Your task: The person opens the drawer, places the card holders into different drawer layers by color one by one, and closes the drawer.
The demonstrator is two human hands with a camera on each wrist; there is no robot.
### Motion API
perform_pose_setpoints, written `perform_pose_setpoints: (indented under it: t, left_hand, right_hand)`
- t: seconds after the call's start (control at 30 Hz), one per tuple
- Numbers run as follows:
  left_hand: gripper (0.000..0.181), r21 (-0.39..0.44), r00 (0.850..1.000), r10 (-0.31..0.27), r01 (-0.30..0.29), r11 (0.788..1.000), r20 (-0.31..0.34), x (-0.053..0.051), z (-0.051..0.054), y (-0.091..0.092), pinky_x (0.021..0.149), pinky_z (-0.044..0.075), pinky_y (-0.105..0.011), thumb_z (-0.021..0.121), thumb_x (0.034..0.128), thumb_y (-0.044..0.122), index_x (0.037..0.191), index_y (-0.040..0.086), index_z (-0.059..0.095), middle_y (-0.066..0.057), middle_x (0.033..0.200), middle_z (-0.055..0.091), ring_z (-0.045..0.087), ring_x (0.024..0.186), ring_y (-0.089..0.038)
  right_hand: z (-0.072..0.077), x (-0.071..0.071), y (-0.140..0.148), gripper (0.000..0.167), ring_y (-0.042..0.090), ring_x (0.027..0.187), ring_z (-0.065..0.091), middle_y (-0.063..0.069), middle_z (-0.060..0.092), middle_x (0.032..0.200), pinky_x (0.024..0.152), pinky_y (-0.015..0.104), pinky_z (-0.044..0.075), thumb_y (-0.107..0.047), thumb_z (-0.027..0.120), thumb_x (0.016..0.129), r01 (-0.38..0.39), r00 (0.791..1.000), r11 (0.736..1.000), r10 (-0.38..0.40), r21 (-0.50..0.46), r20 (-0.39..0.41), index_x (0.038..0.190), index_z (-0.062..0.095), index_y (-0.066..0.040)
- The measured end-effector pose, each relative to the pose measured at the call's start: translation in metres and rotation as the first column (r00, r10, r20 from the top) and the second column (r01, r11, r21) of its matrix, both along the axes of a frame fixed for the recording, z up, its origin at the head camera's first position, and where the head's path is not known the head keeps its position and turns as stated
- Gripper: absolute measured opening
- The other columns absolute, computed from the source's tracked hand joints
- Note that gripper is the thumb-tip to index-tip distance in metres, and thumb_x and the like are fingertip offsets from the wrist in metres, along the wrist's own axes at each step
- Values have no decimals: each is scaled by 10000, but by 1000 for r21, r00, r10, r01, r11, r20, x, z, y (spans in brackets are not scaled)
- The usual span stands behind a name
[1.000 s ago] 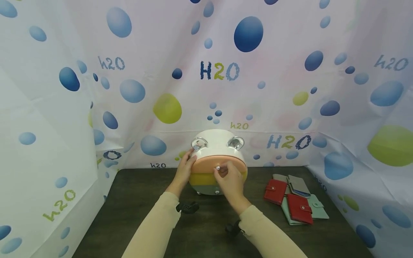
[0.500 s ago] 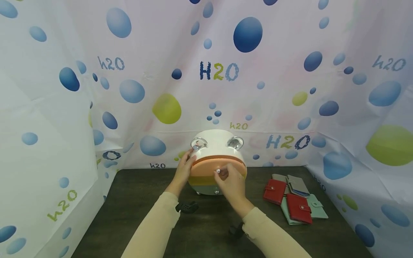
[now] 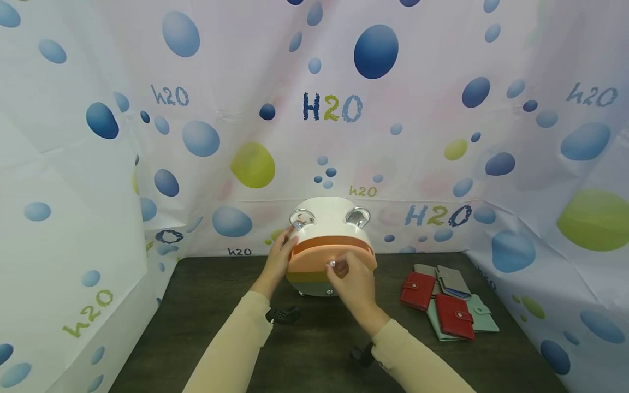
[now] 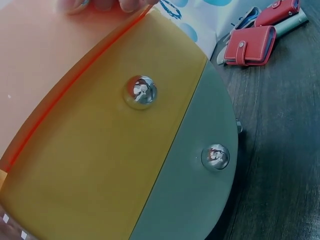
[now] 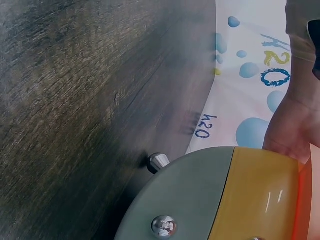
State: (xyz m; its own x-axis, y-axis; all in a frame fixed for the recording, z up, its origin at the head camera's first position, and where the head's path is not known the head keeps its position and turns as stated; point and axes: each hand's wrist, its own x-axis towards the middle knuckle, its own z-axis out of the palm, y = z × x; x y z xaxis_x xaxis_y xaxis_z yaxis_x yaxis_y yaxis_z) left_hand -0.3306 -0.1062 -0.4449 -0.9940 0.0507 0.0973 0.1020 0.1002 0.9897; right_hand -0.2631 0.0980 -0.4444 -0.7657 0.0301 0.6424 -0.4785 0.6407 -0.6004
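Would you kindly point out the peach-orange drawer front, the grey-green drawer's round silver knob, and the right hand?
Peach-orange drawer front (image 3: 312,258): head view, outer face.
Round silver knob (image 4: 217,157): left wrist view, dome centre.
Right hand (image 3: 355,284): head view, back of hand.

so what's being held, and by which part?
The orange drawer, pinched at its silver knob by the right hand. The left hand rests against the cabinet.

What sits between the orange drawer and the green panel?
The yellow panel, bearing a silver knob, lies between the orange drawer and the green panel, as the left wrist view shows.
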Motion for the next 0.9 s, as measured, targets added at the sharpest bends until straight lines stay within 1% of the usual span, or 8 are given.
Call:
perform_pose_setpoints:
  t: [0.17, 0.27, 0.37, 0.5, 0.6, 0.67, 0.8, 0.9]
  left_hand:
    - [585, 43, 1000, -26, 26, 999, -4, 1, 1, -2, 1151, 301, -560, 490, 1060, 361, 1579, 150, 324, -178, 1603, 292, 325, 1436, -370]
    - [587, 60, 999, -40, 40, 997, -8, 2, 1, -4, 1152, 295, -568, 485, 1066, 350, 1585, 140, 306, -188, 1607, 279, 320, 1438, -383]
    - [590, 43, 999, -38, 39, 998, -10, 2, 1, -4, 1140, 314, -574, 484, 1064, 361, 1585, 146, 309, -181, 1607, 282, 326, 1436, -383]
    - [582, 18, 999, -27, 28, 999, -17, 1, 0, -5, 1122, 347, -561, 499, 1057, 368, 1574, 156, 338, -171, 1584, 333, 373, 1410, -367]
    - [574, 19, 999, -25, 26, 999, -20, -1, -1, -6, 1119, 355, -545, 511, 1051, 363, 1567, 162, 357, -166, 1556, 378, 410, 1382, -354]
    - [580, 14, 999, -30, 30, 999, -28, -2, -2, -6, 1119, 352, -551, 507, 1054, 359, 1569, 143, 349, -182, 1550, 380, 414, 1375, -365]
    - [582, 19, 999, -36, 37, 999, -25, -3, -3, -5, 1133, 339, -541, 507, 1057, 345, 1570, 126, 343, -183, 1567, 357, 397, 1391, -361]
    - [584, 42, 999, -47, 48, 998, -11, -4, -3, -5, 1145, 324, -537, 507, 1060, 326, 1576, 120, 327, -188, 1580, 336, 378, 1404, -365]
  right_hand:
    - [1, 3, 0, 206, 60, 641, 605, -69, 653, 748, 585, 259, 525, -153, 819, 819, -14, 1000, 1000, 14, 3, -2, 864, 619, -162]
    - [1, 6, 1, 213, 60, 637, 605, -66, 652, 746, 582, 259, 523, -149, 825, 813, -15, 1000, 1000, 15, 6, -10, 865, 619, -157]
    - [1, 8, 1, 220, 64, 636, 610, -65, 654, 746, 581, 256, 528, -141, 828, 810, -17, 1000, 1000, 18, 6, -13, 869, 616, -149]
    - [2, 11, 2, 230, 64, 634, 614, -67, 657, 745, 579, 253, 535, -136, 832, 807, -21, 1000, 1000, 22, 7, -17, 867, 610, -146]
    - [2, 14, 3, 237, 54, 630, 610, -74, 653, 737, 576, 251, 533, -138, 838, 799, -21, 999, 1000, 21, 8, -24, 857, 609, -150]
    - [2, 15, 3, 239, 48, 630, 610, -78, 650, 731, 577, 249, 534, -139, 841, 795, -24, 999, 1000, 24, 8, -26, 851, 610, -151]
    - [2, 18, 5, 240, 42, 633, 612, -82, 652, 729, 582, 237, 539, -129, 844, 791, -37, 999, 999, 37, -1, -18, 852, 612, -146]
    - [3, 21, 6, 241, 39, 624, 609, -76, 656, 725, 573, 227, 538, -122, 848, 787, -51, 999, 999, 51, -9, -16, 853, 617, -141]
